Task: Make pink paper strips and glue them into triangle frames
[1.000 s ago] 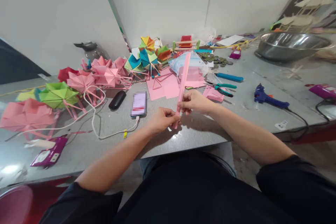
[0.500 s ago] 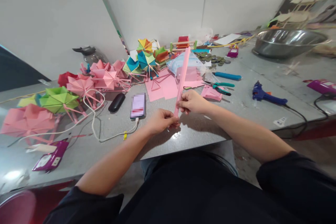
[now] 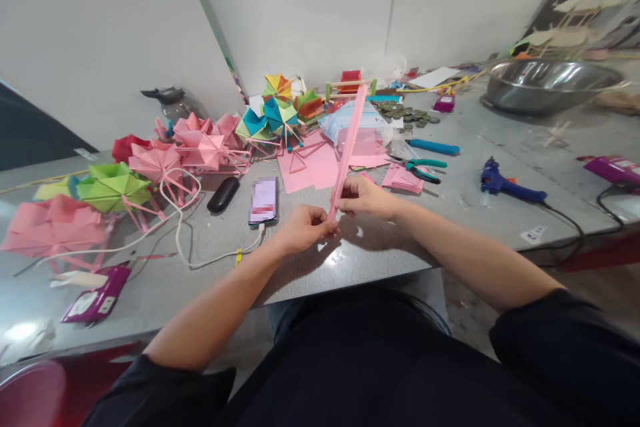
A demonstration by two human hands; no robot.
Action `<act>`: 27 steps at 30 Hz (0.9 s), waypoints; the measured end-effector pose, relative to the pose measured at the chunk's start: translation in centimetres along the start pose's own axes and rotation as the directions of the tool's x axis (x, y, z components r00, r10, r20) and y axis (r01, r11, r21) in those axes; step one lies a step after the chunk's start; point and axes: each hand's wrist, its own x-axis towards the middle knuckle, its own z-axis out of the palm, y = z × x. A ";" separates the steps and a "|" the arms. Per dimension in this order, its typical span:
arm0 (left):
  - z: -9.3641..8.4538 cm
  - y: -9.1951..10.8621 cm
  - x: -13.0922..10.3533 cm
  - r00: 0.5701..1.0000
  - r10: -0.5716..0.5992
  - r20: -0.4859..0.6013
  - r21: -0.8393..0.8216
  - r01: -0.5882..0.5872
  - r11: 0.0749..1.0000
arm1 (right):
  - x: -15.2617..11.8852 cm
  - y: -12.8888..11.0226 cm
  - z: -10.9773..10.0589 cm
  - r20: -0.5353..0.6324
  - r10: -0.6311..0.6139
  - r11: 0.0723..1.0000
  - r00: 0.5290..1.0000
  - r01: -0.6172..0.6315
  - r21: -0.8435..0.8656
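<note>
A long, narrow pink paper strip slants up and away from me above the grey table. At its near end, the fingers of my left hand pinch the strip. My right hand grips it a little higher, with the thumb and fingers closed around its edge; part of the strip is hidden there. Beyond the hands lie pink paper sheets and a stack of small pink paper pieces, with teal-handled pliers resting on the stack.
Folded pink paper umbrellas and a green one line the left side. A phone with a white cable and a black case lie left of my hands. Rightward are a blue glue gun and a metal bowl.
The strip's upper end has tipped slightly to the right. Both hands have shifted a little, still holding the strip, and the right fingers have changed their position on it.
</note>
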 end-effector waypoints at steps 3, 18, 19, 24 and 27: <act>-0.2 0.3 0.0 1.000 0.007 0.009 -0.012 -0.007 1.000 | 0.0 0.2 0.5 0.054 -0.006 1.000 0.999 0.005 0.030; -0.4 0.5 -0.2 0.993 -0.027 0.113 -0.356 0.066 0.932 | 0.2 0.4 1.6 0.023 -0.042 0.991 0.999 0.039 0.131; -0.4 0.4 -0.2 0.990 -0.037 0.137 -0.392 0.089 0.916 | 0.2 0.5 1.6 0.020 -0.042 0.990 0.999 0.039 0.137; -0.4 0.2 -0.2 0.988 -0.037 0.149 -0.412 0.096 0.906 | 0.2 0.4 1.7 0.020 -0.042 0.987 0.999 0.038 0.155; -0.3 0.5 -0.3 0.994 -0.018 0.109 -0.371 0.058 0.927 | 0.1 0.4 1.8 0.027 -0.043 0.986 0.999 0.038 0.161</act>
